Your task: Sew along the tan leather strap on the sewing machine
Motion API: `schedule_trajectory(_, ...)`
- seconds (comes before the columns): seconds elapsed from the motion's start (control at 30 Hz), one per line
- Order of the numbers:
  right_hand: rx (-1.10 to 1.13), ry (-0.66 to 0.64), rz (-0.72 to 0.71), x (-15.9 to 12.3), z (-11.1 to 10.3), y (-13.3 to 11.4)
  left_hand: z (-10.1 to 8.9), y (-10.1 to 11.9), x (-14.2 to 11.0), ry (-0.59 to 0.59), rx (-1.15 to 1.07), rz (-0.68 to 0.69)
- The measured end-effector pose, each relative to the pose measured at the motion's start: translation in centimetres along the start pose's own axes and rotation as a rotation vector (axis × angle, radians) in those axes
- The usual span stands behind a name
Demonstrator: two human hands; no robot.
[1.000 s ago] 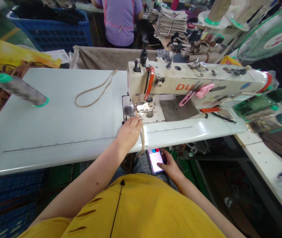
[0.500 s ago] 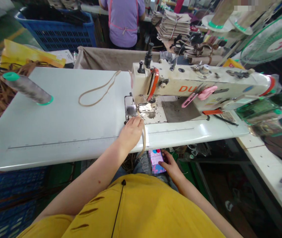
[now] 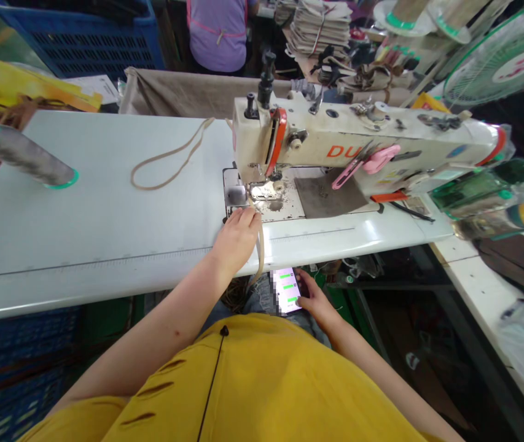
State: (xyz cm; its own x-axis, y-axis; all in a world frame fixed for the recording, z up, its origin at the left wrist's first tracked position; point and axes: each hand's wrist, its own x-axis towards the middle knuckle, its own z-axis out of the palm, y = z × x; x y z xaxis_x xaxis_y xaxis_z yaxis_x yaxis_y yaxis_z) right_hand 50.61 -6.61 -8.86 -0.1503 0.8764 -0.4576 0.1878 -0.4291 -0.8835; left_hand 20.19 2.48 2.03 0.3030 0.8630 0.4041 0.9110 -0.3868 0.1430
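Note:
My left hand [image 3: 238,236] rests on the front of the white sewing table, its fingers closed on a narrow beige strap [image 3: 260,248] just before the needle area of the sewing machine [image 3: 308,138]. From there the strap drops over the table's front edge, and a loop of strap [image 3: 151,184] lies on the tabletop behind and to the left. Below the edge, over my lap, my right hand [image 3: 314,299] grips a smartphone [image 3: 285,291], thumb against its lit screen. Pink-handled thread snips [image 3: 365,166] sit against the machine's arm.
A grey thread cone [image 3: 26,156] stands at the table's left. Behind are a blue basket [image 3: 100,52], a person in a purple top [image 3: 218,37] and stacked fabric [image 3: 319,27]. A fan [image 3: 515,64] stands at the back right.
The phone screen has switched from a pink and blue picture to a pale page with green bars. The view has shifted slightly; both hands keep their holds.

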Motion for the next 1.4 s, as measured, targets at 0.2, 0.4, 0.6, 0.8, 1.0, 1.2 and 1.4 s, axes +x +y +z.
schedule_trajectory(0.2, -0.069, -0.107, -0.053, -0.9, -1.2, -0.7, -0.1, 0.1, 0.1, -0.011, -0.012, -0.005)
schedule_trajectory(0.4, -0.059, -0.119, -0.033, -1.0, -1.2, -0.5, -0.3, 0.1, 0.1, -0.001, -0.009, 0.006)
schedule_trajectory(0.6, -0.04, -0.134, -0.024, -0.8, -1.4, -0.3, -0.2, 0.1, 0.1, 0.007, 0.011, 0.018)
schedule_trajectory(0.8, -0.039, -0.153, -0.026, -0.7, -1.7, 0.0, -0.2, 0.1, 0.1, -0.018, 0.008, 0.028)
schedule_trajectory(1.0, -0.119, -0.161, -0.07, -0.4, -2.0, 0.4, 0.1, 0.0, 0.0, -0.013, -0.003, 0.007)
schedule_trajectory(1.2, -0.133, -0.159, -0.08, -0.4, -2.0, 0.4, 0.0, 0.1, 0.0, 0.008, -0.012, 0.003)
schedule_trajectory(1.4, -0.155, -0.164, -0.103, -0.4, -2.1, 0.5, 0.2, 0.0, -0.1, 0.02, -0.011, 0.002)
